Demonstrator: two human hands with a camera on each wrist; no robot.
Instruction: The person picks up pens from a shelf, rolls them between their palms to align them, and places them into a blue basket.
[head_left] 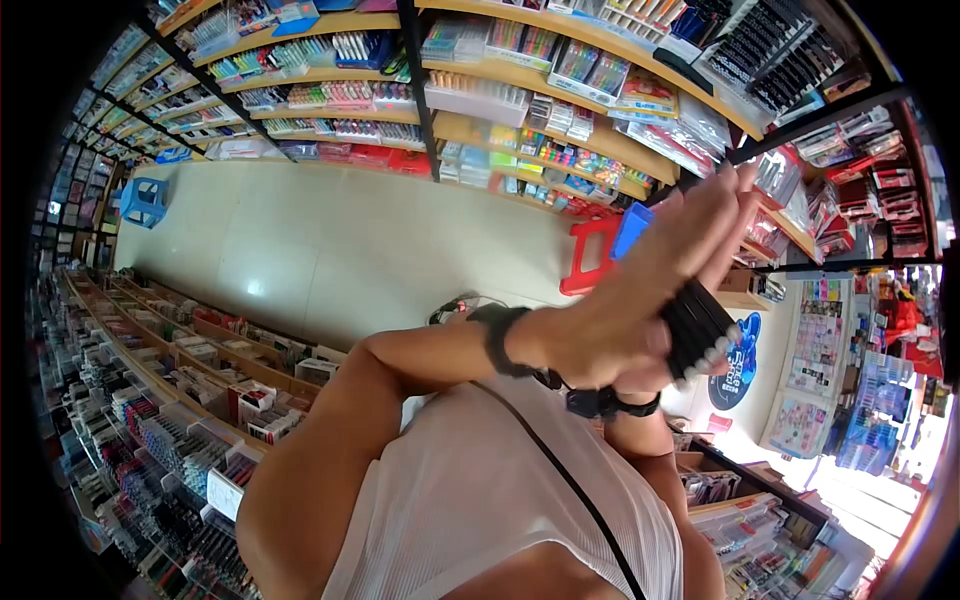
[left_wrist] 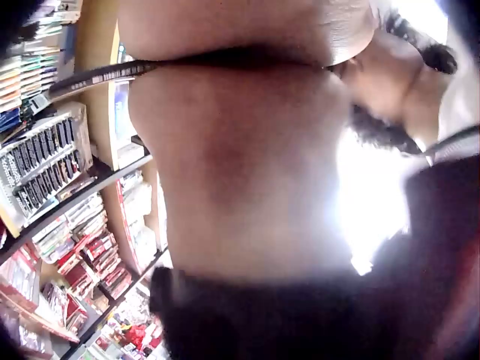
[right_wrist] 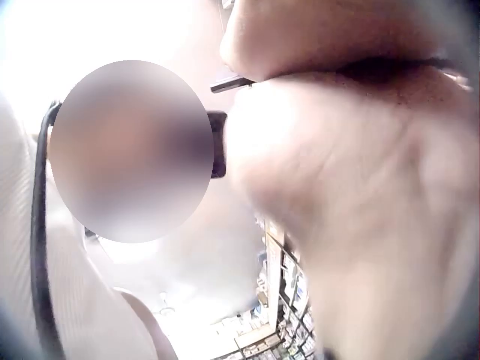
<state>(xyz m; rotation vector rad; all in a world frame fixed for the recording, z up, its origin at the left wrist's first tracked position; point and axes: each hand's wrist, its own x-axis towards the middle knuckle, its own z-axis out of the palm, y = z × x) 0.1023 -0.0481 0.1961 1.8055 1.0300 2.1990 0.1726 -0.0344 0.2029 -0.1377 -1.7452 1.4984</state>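
Note:
In the head view my left hand point(head_left: 625, 270) and right hand point(head_left: 722, 262) are palm to palm, fingers straight and pointing up to the right. Between the palms lies a bundle of several black pens point(head_left: 695, 325). Their pale, clear-looking ends stick out toward the lower right. The left wrist view has the heels of both palms pressed together, and one dark pen point(left_wrist: 101, 77) with a barcode juts from the seam. A pen's dark end point(right_wrist: 229, 84) pokes out between the palms in the right wrist view. The middle of the bundle is hidden by the hands.
Shelves of stationery point(head_left: 330, 75) line the far side. A long low rack of pens point(head_left: 180, 440) runs along the left. On the floor stand a blue stool point(head_left: 145, 203) and a red stool point(head_left: 588, 255), with a blue bin point(head_left: 632, 228) close to the hands.

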